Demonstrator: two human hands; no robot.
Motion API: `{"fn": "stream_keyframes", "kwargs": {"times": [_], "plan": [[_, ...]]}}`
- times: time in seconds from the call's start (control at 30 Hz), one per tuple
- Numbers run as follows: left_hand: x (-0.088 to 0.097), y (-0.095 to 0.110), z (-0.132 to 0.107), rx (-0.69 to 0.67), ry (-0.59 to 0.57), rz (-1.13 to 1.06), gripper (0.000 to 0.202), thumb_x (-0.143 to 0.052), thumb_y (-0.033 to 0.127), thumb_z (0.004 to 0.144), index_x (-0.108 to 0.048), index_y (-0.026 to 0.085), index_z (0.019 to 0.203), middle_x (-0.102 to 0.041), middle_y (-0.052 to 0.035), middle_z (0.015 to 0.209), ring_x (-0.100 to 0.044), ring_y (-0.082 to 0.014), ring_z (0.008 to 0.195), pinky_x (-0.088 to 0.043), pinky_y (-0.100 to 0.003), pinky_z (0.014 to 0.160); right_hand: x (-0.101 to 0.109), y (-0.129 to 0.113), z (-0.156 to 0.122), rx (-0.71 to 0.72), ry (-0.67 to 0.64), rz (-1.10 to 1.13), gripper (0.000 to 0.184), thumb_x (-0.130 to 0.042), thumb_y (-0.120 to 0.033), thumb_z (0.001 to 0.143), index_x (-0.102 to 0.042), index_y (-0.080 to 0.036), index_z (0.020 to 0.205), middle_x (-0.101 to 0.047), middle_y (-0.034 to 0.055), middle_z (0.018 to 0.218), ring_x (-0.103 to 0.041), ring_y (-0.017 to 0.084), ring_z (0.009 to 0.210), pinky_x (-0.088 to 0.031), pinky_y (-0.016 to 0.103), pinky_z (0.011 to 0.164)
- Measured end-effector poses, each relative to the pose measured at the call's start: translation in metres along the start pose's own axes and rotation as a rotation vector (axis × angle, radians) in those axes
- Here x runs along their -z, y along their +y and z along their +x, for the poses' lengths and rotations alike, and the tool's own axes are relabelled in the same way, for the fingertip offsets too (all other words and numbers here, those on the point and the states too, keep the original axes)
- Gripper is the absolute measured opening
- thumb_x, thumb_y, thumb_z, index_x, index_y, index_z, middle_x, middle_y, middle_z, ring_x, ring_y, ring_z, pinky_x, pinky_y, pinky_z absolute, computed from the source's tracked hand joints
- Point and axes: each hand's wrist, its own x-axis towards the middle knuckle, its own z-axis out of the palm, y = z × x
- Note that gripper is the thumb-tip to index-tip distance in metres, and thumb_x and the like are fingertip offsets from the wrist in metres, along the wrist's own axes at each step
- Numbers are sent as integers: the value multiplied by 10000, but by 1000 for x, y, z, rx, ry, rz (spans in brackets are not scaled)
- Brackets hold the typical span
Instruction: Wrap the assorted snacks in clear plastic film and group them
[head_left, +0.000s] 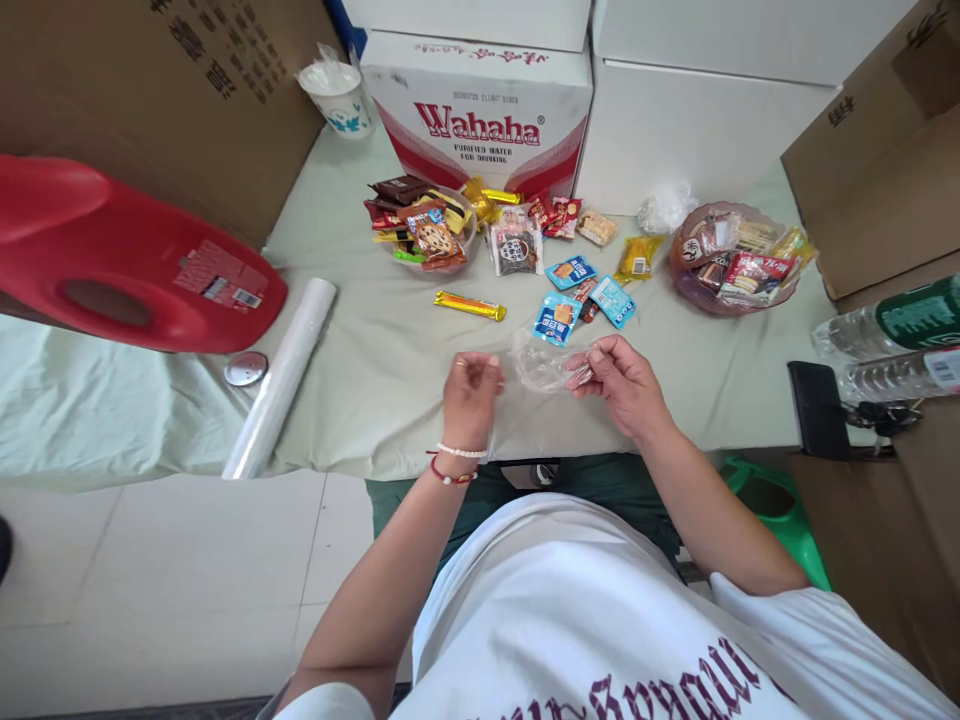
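The one view looks from the wearer's head, forward and steeply down, with the white shirt (585, 610) nearest the lens across the bottom and the forearms (397, 570) stretching away from it. The left hand (470, 400) and right hand (621, 388) fall near the middle, seen from above over the near side of the table (375, 390). Farther off, the wide framing takes in the Wahaha box (480, 130) face-on at the top and the floor (187, 570) at lower left.
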Motion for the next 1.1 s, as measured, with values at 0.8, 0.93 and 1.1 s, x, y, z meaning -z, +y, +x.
{"fn": "stream_keyframes", "kwargs": {"times": [0.8, 0.93, 1.1], "plan": [[-11, -17, -8, 168, -3, -401, 449, -754, 654, 844, -565, 247, 874, -416, 100, 555, -277, -58, 408, -203, -217, 392, 4, 8, 1, 114, 342, -19, 445, -832, -622, 793, -566, -275, 879, -669, -22, 861, -560, 114, 657, -483, 233, 569], [-13, -18, -8, 69, 32, -347, 495, -718, 715, 845, -536, 255, 859, -390, 99, 555, -286, -62, 412, -201, -230, 396, 6, 21, 3, -90, 262, 42, 587, -756, -777, 772, -619, -289, 1068, -739, 21, 1038, -675, 168, 877, -579, 291, 728], [-20, -23, -9, 76, -61, -340, 523, -695, 752, 838, -563, 248, 883, -483, 81, 567, -317, -62, 412, -230, -230, 407, -13, 44, 1, -247, 97, -25, 621, -924, -586, 651, -656, -260, 1107, -712, -22, 847, -633, 166, 785, -501, 289, 706]]}}
